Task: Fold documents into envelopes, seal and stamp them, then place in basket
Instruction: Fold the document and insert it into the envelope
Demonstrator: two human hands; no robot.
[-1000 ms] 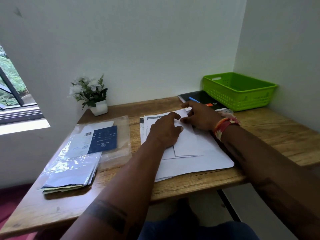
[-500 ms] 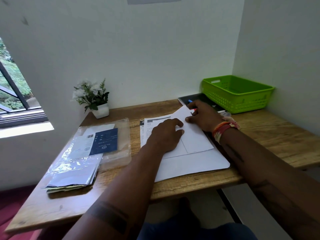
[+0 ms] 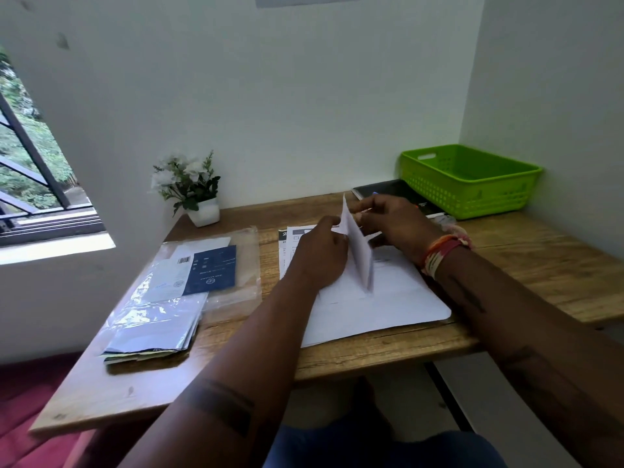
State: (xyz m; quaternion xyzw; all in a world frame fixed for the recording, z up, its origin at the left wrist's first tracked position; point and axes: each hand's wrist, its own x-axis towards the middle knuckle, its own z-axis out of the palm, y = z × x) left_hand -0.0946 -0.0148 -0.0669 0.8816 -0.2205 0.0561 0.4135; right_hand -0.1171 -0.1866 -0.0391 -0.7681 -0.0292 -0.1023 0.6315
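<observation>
1. My right hand (image 3: pixel 391 221) is raised just above the desk, its fingers (image 3: pixel 363 208) pinched narrow on the far top edge of a white folded sheet (image 3: pixel 358 251). I hold that sheet up on edge, nearly upright, its lower edge down on the papers beneath.
2. My left hand (image 3: pixel 320 258) lies palm down on the paper stack just left of the upright sheet. Its fingertips (image 3: pixel 334 224) reach the sheet's near face; I cannot tell whether they grip it or only press against it.
3. A band of red, orange and white threads (image 3: pixel 442 251) sits on my right wrist.
4. The flat white paper stack (image 3: pixel 398 302) lies under both hands at the middle of the wooden desk (image 3: pixel 540 265). A printed form (image 3: pixel 290 238) shows at the stack's far left corner.
5. A black notebook (image 3: pixel 395 190) lies beyond my right hand, against the wall, with a small blue object on it that is too small to identify.
6. The green plastic basket (image 3: pixel 472 194) stands at the desk's far right corner, beside the notebook, well apart from the sheet. I see nothing inside it from this angle.
7. A clear plastic sleeve (image 3: pixel 243 265) lies left of the stack, holding a navy booklet (image 3: pixel 212 275) and pale papers.
8. A bundle of envelopes (image 3: pixel 152 339) rests at the sleeve's near end.
9. A small white pot of flowers (image 3: pixel 192 190) stands at the far left, by the wall.
</observation>
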